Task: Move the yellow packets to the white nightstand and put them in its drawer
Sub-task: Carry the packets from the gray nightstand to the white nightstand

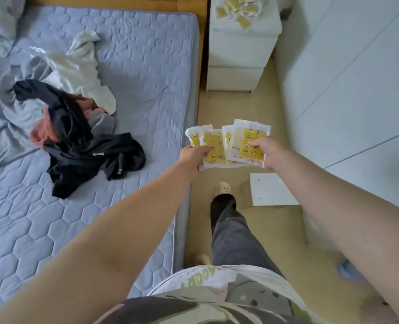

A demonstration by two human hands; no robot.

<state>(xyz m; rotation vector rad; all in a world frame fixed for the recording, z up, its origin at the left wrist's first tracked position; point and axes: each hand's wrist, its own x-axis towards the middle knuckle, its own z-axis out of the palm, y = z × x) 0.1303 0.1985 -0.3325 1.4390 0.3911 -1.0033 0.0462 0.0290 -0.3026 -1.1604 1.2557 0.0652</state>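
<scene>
Left hand (193, 156) and right hand (269, 152) each pinch fanned yellow packets (215, 139); carry them level to the white nightstand (234, 78) at 12 o'clock, its drawer (240, 50) apparently closed.

Packets (213, 146): yellow with star-and-moon print, white borders. Mattress (135, 54), 10 o'clock: lavender-grey, hexagon quilting. Nightstand (238, 54), 12 o'clock: white. Clothing heap (77, 136), 9 o'clock: black, rust, grey.

Both hands, left (192, 155) and right (267, 149), grip fanned yellow packets (213, 148) above the floor (229, 108).
</scene>
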